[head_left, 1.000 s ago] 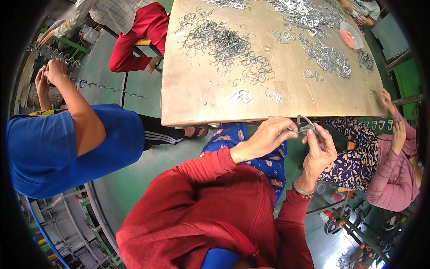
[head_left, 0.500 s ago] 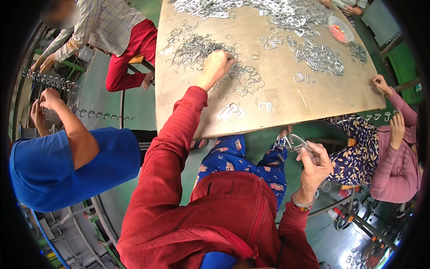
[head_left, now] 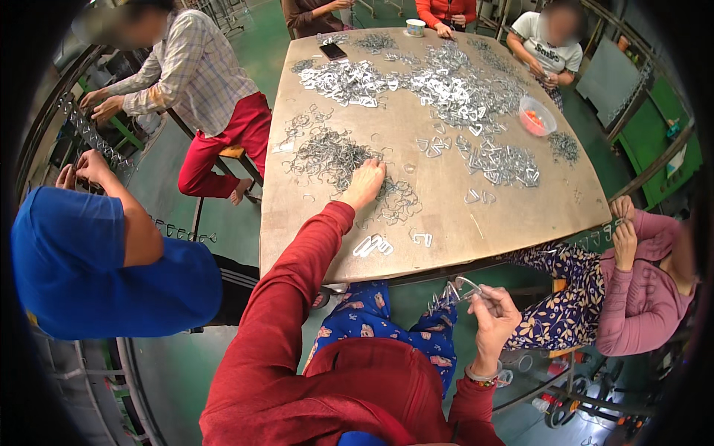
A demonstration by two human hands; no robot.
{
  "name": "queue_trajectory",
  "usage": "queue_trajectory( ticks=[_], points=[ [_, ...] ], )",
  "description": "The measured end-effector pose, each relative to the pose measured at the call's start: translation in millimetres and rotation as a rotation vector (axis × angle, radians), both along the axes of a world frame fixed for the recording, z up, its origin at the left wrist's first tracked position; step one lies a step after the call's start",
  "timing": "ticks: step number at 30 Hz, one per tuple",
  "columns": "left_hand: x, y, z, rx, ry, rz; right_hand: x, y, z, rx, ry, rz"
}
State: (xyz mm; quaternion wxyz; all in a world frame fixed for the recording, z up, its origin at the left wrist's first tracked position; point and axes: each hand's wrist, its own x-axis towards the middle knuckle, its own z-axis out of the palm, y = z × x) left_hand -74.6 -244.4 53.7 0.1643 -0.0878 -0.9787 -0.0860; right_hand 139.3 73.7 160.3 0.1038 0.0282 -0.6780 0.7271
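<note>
My left hand (head_left: 364, 184) reaches over the table, its fingers curled together at the right edge of a pile of thin, bent wire clips (head_left: 320, 156). Whatever is between those fingertips is hidden. A smaller scatter of the same wire clips (head_left: 399, 202) lies just beside the wrist. Off the table's near edge, my right hand (head_left: 492, 318) pinches a silver triangular metal ring (head_left: 467, 287) between thumb and fingers. Several more metal pieces (head_left: 442, 299) hang in a string from that ring, above my lap.
The wooden table (head_left: 439, 230) carries heaps of triangular rings (head_left: 461, 93), a few loose metal loops (head_left: 372, 245), a phone (head_left: 332, 51) and a clear bowl (head_left: 536, 117) with orange bits. Co-workers sit around it; one in blue (head_left: 111, 267) is close on my left, one in pink (head_left: 639, 297) on my right.
The view has tilted up, so more of the table's far side shows. My left hand remains at the wire clip pile, and the right still holds the ring.
</note>
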Motion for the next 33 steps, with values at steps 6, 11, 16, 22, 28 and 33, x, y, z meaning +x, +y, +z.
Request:
queue_trajectory(
  ticks=[6, 11, 16, 22, 28, 33],
  points=[
    [3, 9, -1, -0.243, 0.096, 0.005, 9, 3, -1, 0.047, 0.018, -0.039],
    [10, 3, 29, 0.132, 0.165, 0.032, 14, 9, -1, 0.082, 0.048, -0.070],
    [42, 17, 34, 0.620, 0.161, -0.074, 15, 8, -6, 0.071, 0.047, -0.066],
    [144, 115, 97, 1.311, -0.390, -0.333, 15, 10, -15, 0.135, -0.032, -0.094],
    [190, 152, 107, 1.071, -0.078, -0.552, 10, -4, -15, 0.033, -0.048, -0.042],
    [190, 168, 98, 0.892, -0.021, -0.461, 7, -9, -14, -0.042, 0.008, -0.060]
  ],
)
